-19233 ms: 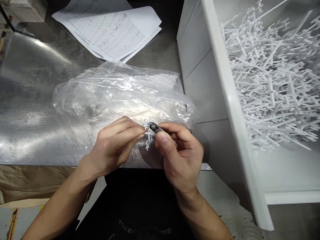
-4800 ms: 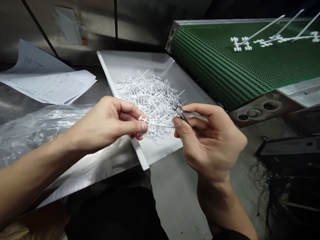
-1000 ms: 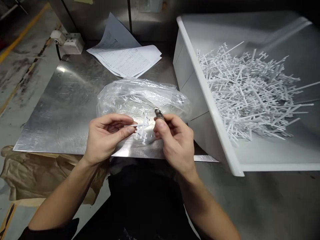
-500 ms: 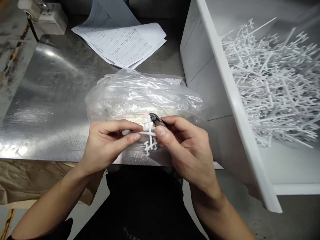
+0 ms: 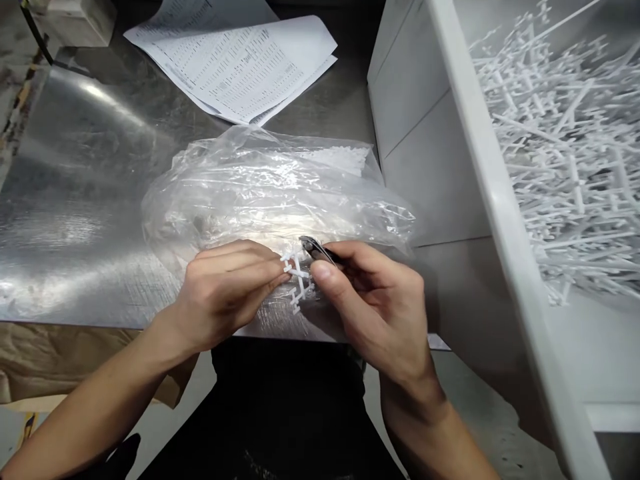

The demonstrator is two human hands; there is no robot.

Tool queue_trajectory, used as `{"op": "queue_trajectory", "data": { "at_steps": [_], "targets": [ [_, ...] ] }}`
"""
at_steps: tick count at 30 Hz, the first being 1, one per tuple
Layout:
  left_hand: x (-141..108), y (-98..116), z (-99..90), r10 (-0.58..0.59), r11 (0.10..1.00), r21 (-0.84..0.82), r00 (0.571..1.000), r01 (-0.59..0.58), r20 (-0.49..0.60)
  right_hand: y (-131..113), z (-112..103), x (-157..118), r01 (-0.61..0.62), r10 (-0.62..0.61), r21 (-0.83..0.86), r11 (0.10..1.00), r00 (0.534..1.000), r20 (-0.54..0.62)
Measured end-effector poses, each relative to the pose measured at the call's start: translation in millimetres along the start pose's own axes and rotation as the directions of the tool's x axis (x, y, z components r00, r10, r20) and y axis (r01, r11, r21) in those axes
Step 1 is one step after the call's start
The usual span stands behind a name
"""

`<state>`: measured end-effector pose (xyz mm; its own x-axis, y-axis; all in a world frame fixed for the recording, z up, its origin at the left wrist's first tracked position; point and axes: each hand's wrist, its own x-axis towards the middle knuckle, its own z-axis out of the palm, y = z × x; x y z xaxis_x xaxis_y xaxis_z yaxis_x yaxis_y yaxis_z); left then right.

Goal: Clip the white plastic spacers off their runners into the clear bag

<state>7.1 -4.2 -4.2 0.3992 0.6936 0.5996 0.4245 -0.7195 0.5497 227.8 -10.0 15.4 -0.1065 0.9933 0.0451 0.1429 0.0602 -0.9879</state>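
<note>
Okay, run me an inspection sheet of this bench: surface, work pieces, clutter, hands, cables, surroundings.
Surface: shiny grey metal tabletop, with scuffs and light glare.
Job's things: white branched plastic piece; small dark metal cutter, its tip close by the piece.
Clutter: crumpled clear plastic bag; loosely folded white printed sheets behind it, print too small to read.
Grippers: left hand pinches the piece; right hand holds the cutter.
Cables: thin black cable, top left, beside an off-white block.
Surroundings: large white bin on the right, with many thin white branched pieces; crumpled brown sheet below the front edge, left.
</note>
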Motion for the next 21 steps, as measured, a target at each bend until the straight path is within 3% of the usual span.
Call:
{"op": "queue_trajectory", "data": {
  "at_steps": [6,21],
  "targets": [
    [-0.1,3.7,-2.2,-0.080,0.997,-0.015,0.997,0.081,0.019,2.1,-1.1,-2.4,-0.023,0.023,0.001,1.000,0.999,-0.046],
    [0.9,-4.7,-3.4,0.114,0.986,0.108,0.986,-0.128,0.125,-0.1,2.4,-1.7,0.030,-0.033,-0.080,0.996,0.999,-0.039]
  ]
}}
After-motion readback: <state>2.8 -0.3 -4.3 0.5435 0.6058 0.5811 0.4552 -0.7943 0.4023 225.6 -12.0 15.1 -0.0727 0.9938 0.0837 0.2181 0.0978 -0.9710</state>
